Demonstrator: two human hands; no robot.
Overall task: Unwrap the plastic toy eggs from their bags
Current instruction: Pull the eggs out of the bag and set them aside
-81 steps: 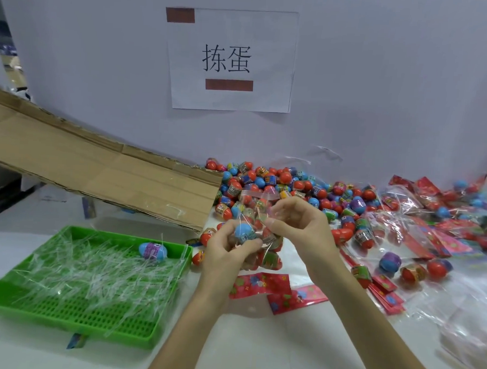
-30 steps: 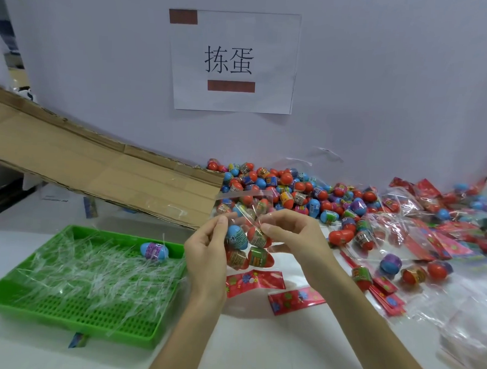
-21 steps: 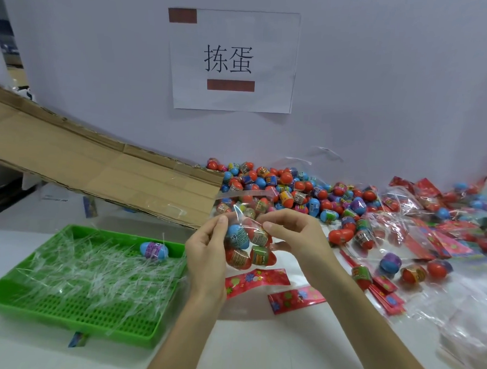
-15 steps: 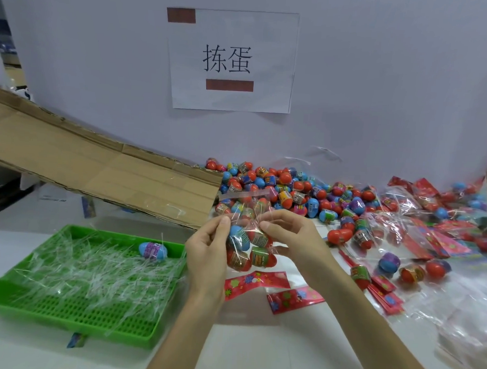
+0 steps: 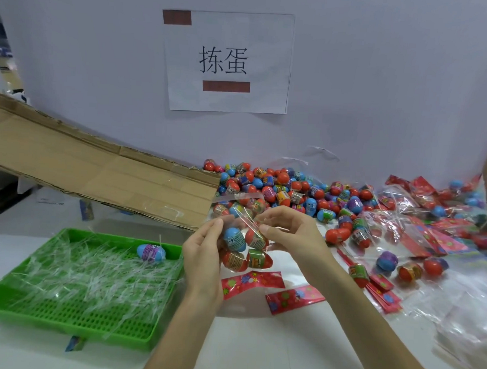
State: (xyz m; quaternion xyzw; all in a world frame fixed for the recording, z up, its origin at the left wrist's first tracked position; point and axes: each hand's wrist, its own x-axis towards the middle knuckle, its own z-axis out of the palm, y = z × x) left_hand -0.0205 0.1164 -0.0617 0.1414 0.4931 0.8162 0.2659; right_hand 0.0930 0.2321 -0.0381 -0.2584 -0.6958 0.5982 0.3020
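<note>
While the left hand [image 5: 202, 255] and right hand [image 5: 290, 236] pinch the clear bag [image 5: 245, 202], its film blurs the eggs [image 5: 235, 239] inside.

Bag [image 5: 242, 212]: clear plastic, held upright above the counter, top flap raised.
Eggs inside [image 5: 246, 248]: one blue, three red, clustered low.

The white table [image 5: 256, 351] is carrying a green tray [image 5: 60, 326] at its left, while loose toy eggs [image 5: 281, 186] are lying heaped along the back and red cards [image 5: 252, 282] and clear bags [image 5: 468, 331] are lying toward the right.
</note>
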